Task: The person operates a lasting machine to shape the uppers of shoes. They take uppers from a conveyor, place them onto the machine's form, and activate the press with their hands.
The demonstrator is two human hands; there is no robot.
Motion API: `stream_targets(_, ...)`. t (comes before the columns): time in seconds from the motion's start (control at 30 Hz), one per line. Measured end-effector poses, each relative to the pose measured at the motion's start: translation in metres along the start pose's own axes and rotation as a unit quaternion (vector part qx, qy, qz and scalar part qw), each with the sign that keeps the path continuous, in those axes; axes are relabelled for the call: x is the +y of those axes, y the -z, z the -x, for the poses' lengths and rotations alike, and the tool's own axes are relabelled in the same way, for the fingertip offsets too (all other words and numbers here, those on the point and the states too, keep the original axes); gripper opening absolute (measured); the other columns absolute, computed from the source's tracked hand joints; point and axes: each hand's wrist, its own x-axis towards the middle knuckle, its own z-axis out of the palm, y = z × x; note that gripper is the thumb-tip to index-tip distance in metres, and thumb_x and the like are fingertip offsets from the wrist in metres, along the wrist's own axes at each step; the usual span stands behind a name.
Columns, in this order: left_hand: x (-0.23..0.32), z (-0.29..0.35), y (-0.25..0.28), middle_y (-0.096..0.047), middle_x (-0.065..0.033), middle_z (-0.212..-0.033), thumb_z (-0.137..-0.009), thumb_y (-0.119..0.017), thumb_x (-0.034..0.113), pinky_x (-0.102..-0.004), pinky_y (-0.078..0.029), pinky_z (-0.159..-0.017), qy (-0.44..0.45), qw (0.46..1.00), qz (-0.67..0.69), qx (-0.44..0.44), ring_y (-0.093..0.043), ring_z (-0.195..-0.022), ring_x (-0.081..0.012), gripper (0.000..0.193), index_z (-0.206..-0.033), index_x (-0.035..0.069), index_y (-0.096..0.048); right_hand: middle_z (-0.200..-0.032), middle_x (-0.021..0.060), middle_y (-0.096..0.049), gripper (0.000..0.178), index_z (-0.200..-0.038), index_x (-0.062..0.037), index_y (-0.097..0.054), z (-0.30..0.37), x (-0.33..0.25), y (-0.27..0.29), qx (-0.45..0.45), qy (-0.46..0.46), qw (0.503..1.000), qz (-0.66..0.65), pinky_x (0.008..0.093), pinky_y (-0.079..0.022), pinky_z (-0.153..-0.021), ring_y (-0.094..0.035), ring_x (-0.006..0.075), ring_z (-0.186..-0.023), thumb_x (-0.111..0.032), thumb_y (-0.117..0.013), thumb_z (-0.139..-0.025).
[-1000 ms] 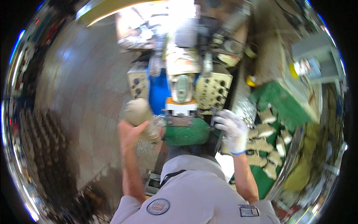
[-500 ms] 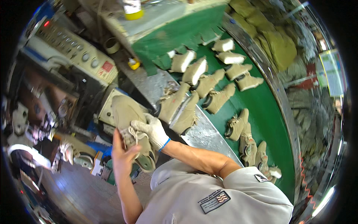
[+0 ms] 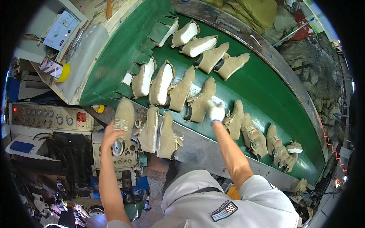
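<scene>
Currently left hand (image 3: 110,135) fingers grip tan boot (image 3: 123,121) at green conveyor (image 3: 266,91) edge; gloved right hand (image 3: 217,112) rests on another tan boot (image 3: 200,100), grip unclear.

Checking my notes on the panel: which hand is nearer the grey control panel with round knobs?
Left. The left hand, holding a tan shoe, is just right of the control panel; the gloved right hand is farther right, on the green belt.

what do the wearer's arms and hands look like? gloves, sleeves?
Right hand wears a white glove with a blue cuff band; left hand is bare. Both forearms are uncovered below short light-grey sleeves, and the shirt carries a dark striped patch.
</scene>
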Motion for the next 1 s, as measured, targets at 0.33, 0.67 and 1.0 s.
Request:
stream_targets(0.33, -0.003, 0.011, -0.026, -0.062, -0.0258, -0.135, -0.084, -0.078, 0.035, -0.0446, -0.046, -0.105, 0.094, 0.957, -0.189, 0.197, -0.059, -0.126, -0.0388, 0.080, -0.147, -0.003, -0.047, -0.108, 0.0079, -0.071, 0.047, -0.133, -0.0037, -0.058, -0.045, 0.029, -0.002, -0.246, -0.085, 0.941, -0.216, 0.0380, -0.056, -0.082, -0.068, 0.0240, -0.094, -0.007, -0.072, -0.088)
stream_targets(0.67, 0.019, 0.149, -0.051, -0.073, -0.0200, -0.116, -0.091, -0.073, 0.024, -0.0350, -0.054, -0.092, 0.007, 0.990, 0.029, 0.140, -0.072, -0.104, -0.0236, 0.051, -0.134, 0.001, -0.062, -0.126, 0.0122, -0.067, 0.065, -0.134, -0.0057, -0.062, -0.076, 0.031, -0.022, -0.295, -0.065, 0.942, -0.149, 0.0430, -0.049, -0.098, -0.063, 0.0293, -0.111, -0.037, -0.085, -0.081)
stream_targets(1.0, -0.061, 0.304, -0.074, -0.074, -0.0149, -0.112, -0.096, -0.071, 0.015, -0.0317, -0.057, -0.091, 0.023, 0.977, 0.156, 0.145, -0.071, -0.105, -0.0176, 0.033, -0.123, -0.003, -0.065, -0.135, 0.0150, -0.063, 0.047, -0.137, -0.0033, -0.057, -0.034, 0.000, 0.005, -0.449, -0.148, 0.822, -0.317, 0.0494, -0.047, -0.106, -0.061, 0.0330, -0.119, -0.030, -0.062, -0.098)
